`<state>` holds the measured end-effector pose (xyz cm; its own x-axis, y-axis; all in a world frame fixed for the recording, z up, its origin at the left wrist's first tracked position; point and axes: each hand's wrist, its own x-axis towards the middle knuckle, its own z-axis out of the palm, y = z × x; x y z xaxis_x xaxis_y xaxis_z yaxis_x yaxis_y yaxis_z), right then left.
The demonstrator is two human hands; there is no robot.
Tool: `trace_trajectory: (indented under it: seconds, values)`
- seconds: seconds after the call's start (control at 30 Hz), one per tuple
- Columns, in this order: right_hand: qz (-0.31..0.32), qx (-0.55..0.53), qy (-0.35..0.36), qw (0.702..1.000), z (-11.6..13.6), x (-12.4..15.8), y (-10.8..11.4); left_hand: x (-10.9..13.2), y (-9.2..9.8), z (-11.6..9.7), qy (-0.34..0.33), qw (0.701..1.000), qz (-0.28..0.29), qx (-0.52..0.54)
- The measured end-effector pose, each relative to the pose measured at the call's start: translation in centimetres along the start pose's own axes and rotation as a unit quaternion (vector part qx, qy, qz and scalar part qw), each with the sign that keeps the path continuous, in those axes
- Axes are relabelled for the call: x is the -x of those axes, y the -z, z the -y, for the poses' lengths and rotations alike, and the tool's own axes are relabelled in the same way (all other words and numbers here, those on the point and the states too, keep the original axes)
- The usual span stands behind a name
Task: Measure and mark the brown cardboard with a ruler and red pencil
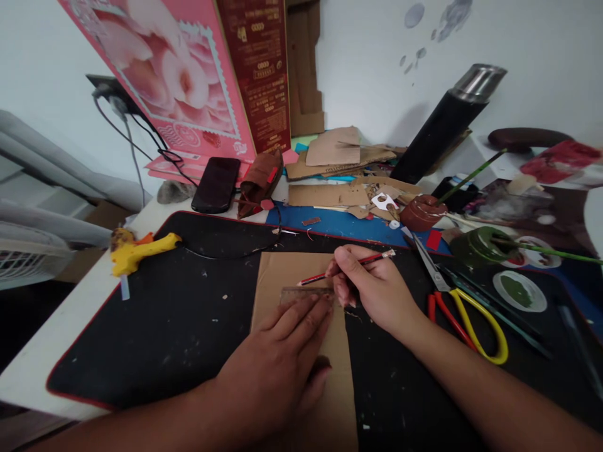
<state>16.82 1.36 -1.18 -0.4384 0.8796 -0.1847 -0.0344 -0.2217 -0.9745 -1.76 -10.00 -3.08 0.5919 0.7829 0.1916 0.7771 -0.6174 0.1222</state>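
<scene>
A brown cardboard sheet [287, 270] lies on the black mat [188, 320]. My left hand [277, 358] lies flat on it, fingers stretched out, pressing a clear ruler [301, 294] against the cardboard. My right hand [372, 285] is closed around a red pencil [358, 262] in a writing grip. The pencil slants left and down, its tip near the ruler's far edge.
Scissors with yellow and red handles [471, 317] lie right of my right hand. A yellow glue gun [136, 250] rests at the mat's left. A black phone [215, 184], cardboard scraps [339, 157], a black flask [443, 122], paint lids [518, 290] and a pink box [188, 69] crowd the back.
</scene>
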Motion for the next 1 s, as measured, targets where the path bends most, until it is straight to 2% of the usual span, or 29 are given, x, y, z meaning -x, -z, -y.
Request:
trace_trajectory:
  seconds: [0.17, 1.0]
  values:
    - [-0.005, 0.012, 0.003, 1.0, -0.16, -0.04, -0.03, -0.01, -0.04, -0.04, -0.008, 1.0, -0.022, -0.011]
    - [-0.002, -0.002, -0.008, 1.0, -0.46, -0.23, 0.19, 0.11, -0.24, 0.0, -0.005, 1.0, -0.011, -0.011]
